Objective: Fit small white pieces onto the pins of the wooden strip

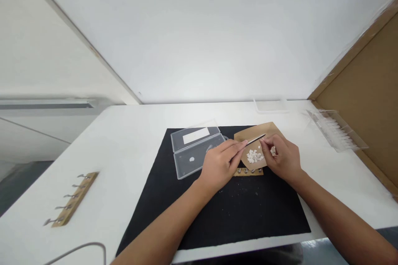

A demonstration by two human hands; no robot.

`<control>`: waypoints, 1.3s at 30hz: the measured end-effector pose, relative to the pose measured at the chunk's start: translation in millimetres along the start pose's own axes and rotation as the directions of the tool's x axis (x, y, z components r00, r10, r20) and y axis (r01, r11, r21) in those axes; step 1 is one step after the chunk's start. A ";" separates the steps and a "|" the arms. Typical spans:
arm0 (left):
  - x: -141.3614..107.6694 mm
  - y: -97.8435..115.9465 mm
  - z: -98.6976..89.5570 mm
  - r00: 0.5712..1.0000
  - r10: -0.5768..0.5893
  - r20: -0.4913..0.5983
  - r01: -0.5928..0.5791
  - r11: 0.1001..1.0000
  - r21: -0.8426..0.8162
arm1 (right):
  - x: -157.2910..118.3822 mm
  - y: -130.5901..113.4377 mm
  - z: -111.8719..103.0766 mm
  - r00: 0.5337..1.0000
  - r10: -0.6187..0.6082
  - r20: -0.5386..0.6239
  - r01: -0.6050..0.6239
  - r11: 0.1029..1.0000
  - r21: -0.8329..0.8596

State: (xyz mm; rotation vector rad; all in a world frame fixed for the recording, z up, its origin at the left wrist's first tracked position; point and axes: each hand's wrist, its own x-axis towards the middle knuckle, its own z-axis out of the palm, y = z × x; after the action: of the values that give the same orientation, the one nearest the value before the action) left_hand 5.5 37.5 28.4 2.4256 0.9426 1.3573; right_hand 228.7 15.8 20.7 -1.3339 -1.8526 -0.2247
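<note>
My left hand (222, 159) is closed around a slim, dark, pointed tool (256, 139) with a pale edge, possibly tweezers. The tool's tip reaches toward my right hand (281, 155), whose thumb and finger are pinched together beside it. Whatever they hold is too small to make out. Below the tool, a heap of small white pieces (254, 156) lies on a sheet of brown paper (270, 129). At the paper's near edge is a wooden strip (248, 172) with several metal fittings, partly covered by my left hand.
An open clear plastic case (186, 165) lies left of my hands on a black mat (230, 211). Another wooden strip with metal hooks (76, 201) rests at the left. A clear box of white pieces (337, 130) stands at the right, by a cardboard wall (367, 91). A clear tray (271, 110) sits behind.
</note>
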 end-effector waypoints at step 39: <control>-9.7 7.8 10.6 0.997 -0.061 0.043 0.061 0.998 0.003 | -4.1 -3.4 -0.3 0.983 -0.007 0.185 0.018 0.998 -0.053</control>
State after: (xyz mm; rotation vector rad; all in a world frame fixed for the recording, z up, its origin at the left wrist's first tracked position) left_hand 13.9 26.8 19.4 2.3964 0.9988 1.2787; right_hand 226.4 11.3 19.0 -1.4213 -2.0226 -0.1631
